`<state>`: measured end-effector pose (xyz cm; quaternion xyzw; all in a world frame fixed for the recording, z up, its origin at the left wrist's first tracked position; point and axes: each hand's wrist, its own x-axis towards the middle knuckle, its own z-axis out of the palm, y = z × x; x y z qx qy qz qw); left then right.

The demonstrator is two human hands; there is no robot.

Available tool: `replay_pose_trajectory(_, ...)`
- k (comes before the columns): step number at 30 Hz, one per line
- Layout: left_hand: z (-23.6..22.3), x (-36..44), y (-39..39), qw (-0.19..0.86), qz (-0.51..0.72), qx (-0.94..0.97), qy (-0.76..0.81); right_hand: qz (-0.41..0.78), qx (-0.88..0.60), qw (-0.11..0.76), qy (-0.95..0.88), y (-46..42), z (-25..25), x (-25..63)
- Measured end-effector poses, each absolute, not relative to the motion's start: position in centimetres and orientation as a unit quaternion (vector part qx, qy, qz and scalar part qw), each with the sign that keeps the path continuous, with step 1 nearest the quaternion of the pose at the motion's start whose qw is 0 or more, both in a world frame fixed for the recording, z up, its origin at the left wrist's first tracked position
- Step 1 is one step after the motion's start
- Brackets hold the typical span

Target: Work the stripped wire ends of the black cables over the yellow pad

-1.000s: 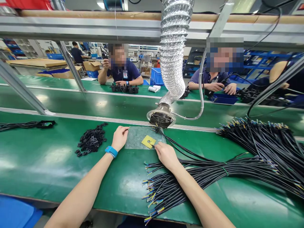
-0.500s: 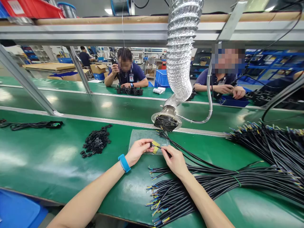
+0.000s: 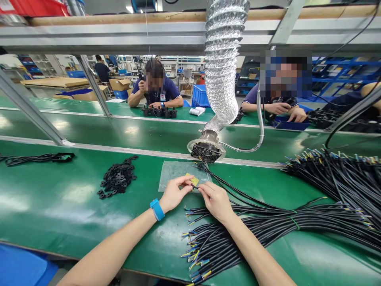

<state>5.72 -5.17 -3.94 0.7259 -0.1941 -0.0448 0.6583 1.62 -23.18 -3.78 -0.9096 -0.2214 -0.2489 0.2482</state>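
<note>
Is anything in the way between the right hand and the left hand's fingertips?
Nothing visible is. The thin black piece spans the short gap from the right hand to the left hand. The yellow pad and clear sheet lie below and beyond; the fan hangs farther back.

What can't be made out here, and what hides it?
Head view:
Small black item between the left hand and right hand: partly covered by them, too small to identify.
Yellow piece: partly hidden behind the left hand.
Far-right cables: cut off by the right edge.
Blue object: cut off by the lower-left corner.
</note>
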Motion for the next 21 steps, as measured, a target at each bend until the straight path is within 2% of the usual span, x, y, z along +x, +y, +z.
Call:
replay_pose_trajectory(3, -4.0, 5.0, -5.3, 0.624, -0.003, 0.752, -0.213, -0.22, -0.914, 0.263, -0.216, -23.1, -3.8, 1.5)
replay_pose_trajectory(10, -4.6, 3.8, -5.6, 0.556, 0.114, 0.77, -0.291, -0.136, -0.882, 0.403, -0.204, -23.1, -3.5, 1.6)
replay_pose_trajectory(21, -4.4, 4.2, -5.2, 0.456, 0.17, 0.766, -0.42, -0.071, -0.867, 0.458, -0.184, -22.9, -3.3, 1.3)
